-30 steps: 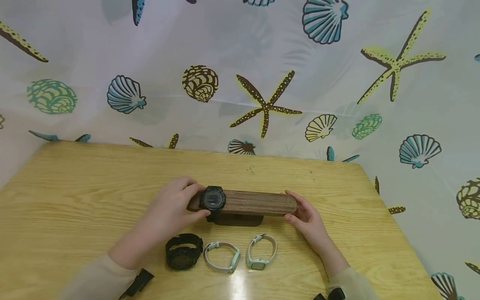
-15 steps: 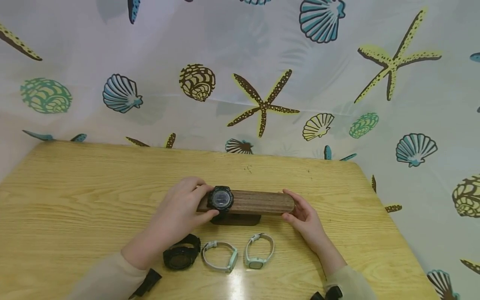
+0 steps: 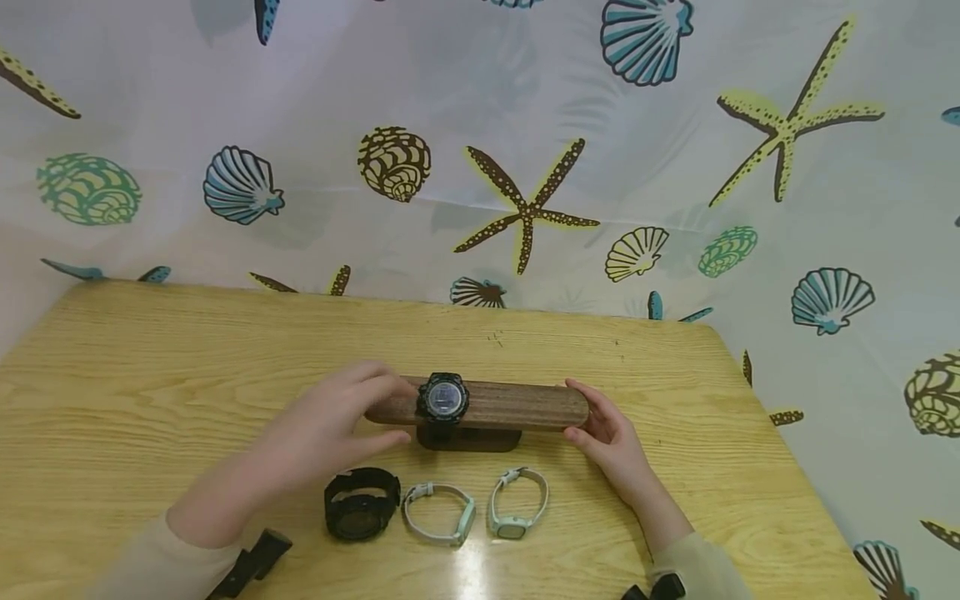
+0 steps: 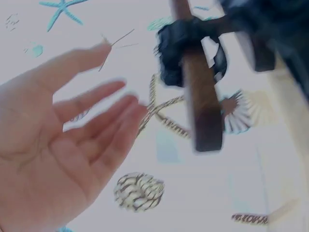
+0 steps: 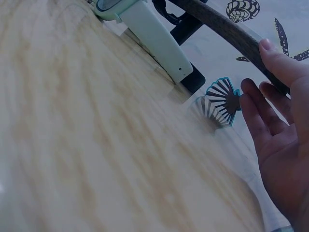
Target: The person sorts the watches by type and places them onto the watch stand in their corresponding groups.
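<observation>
A watch stand with a dark wooden bar (image 3: 532,407) stands on its low dark base (image 3: 487,440). Around the left part of the bar is strapped a black digital watch (image 3: 444,398), its face turned up. My left hand (image 3: 337,421) is beside the bar's left end, thumb and fingers spread. In the left wrist view, a gap shows between this hand (image 4: 72,135) and the wooden bar (image 4: 205,106). With thumb and fingers, my right hand (image 3: 617,442) holds the bar's right end; the right wrist view shows its thumb on the wood.
In front of the stand, a second black watch (image 3: 360,507) and two pale mint watches, the left one (image 3: 467,521) and the right one (image 3: 512,527), lie on the wooden table (image 3: 187,358). A cloth printed with shells and starfish (image 3: 315,92) hangs behind.
My left hand slid the black watch to the right along the bar, then let go of it and moved back left. The right hand kept its hold on the bar's end.
</observation>
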`<state>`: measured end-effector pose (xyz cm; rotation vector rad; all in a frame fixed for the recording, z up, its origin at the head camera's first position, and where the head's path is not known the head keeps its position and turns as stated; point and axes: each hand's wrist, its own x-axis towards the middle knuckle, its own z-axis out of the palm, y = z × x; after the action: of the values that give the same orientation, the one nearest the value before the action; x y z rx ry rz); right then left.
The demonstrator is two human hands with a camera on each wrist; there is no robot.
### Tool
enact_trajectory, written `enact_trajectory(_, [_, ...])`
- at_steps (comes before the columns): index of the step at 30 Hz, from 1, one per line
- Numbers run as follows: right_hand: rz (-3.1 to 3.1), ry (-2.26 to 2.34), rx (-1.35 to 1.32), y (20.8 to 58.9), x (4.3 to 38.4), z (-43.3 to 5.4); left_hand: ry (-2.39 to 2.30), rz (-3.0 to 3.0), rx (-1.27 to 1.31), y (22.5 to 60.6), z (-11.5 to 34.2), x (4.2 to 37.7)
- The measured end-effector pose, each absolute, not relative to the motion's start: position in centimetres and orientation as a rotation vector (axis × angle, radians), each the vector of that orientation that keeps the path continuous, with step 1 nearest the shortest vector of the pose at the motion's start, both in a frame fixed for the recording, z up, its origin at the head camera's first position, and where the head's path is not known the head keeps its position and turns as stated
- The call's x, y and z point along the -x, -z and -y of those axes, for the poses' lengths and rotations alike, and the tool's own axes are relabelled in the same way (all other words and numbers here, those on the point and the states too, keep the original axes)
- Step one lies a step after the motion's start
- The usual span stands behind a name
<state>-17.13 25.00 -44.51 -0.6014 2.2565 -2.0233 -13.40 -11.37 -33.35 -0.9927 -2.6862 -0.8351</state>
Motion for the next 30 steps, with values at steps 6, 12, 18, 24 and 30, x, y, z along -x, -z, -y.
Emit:
enact_trajectory(6, [-2.273,2.018,0.596,44.2,16.9,-25.0,1.027,2.829,1.295,32.4,13.2,13.7])
enact_trajectory(12, [-2.282,2.004,0.587,44.2,16.9,-24.9,1.094,3.069,1.397,33.7,13.6,14.1])
enact_trajectory(18, [-2.28,2.008,0.56,44.4,16.9,-24.8,1.084,3.226,1.464,35.0,13.3,14.1])
enact_trajectory(24, [-2.266,2.016,0.568,44.4,17.0,-24.8,0.983,3.277,1.386,35.5,12.9,14.0])
enact_trajectory(30, [-2.274,2.007,0.574,44.5,17.0,-24.9,0.948,3.252,1.435,35.7,12.8,14.1])
